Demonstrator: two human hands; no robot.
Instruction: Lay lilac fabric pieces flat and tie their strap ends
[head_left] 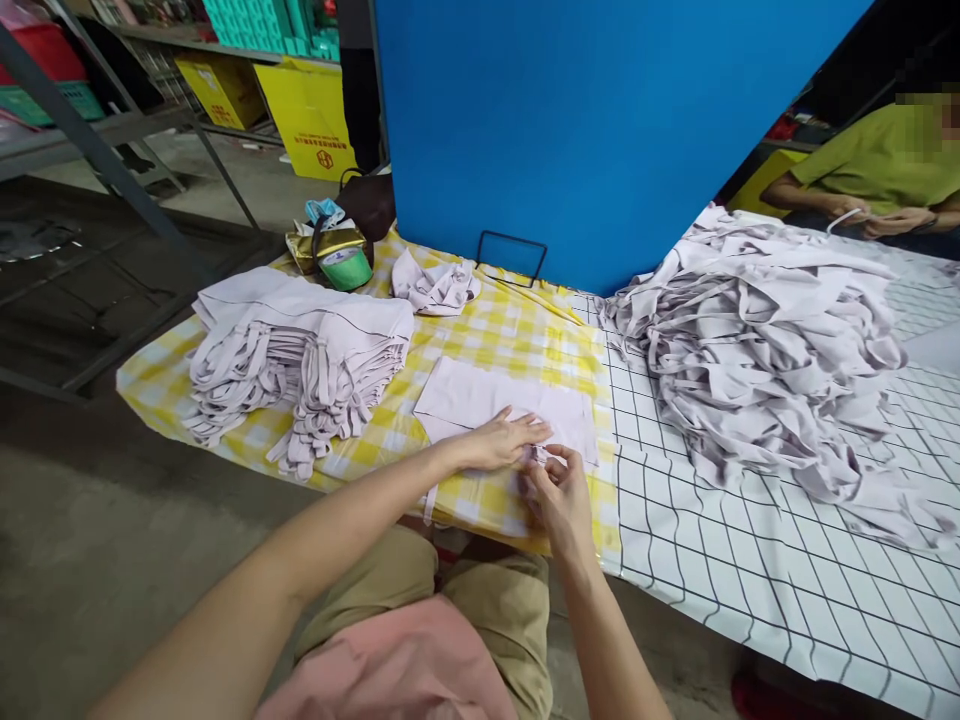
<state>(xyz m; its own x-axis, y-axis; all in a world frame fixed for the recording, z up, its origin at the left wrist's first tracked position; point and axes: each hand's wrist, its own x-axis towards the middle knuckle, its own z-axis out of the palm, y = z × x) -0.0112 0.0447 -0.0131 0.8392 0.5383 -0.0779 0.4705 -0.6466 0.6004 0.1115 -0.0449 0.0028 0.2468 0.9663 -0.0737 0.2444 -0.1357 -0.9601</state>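
Observation:
A pale lilac cloth piece [480, 392] lies flat on the yellow checked tablecloth [390, 470] in front of me. My left hand [504, 440] rests palm down on its lower part, fingers stretched out to the right. Right beside those fingertips, my right hand [553, 480] pinches a small gathered bit of the same cloth at its lower edge. A narrow strap hangs from the cloth's lower left side. To the left sits a neat stack of similar cloth pieces [315, 310], their straps bunched toward the table's front edge.
A large loose heap of lilac cloth [772, 350] covers the white gridded cover [675, 540] at right. A blue panel [585, 130] stands behind. Green tape [346, 268] and a crumpled cloth [435, 285] lie at the back. A person in green [885, 150] works at far right.

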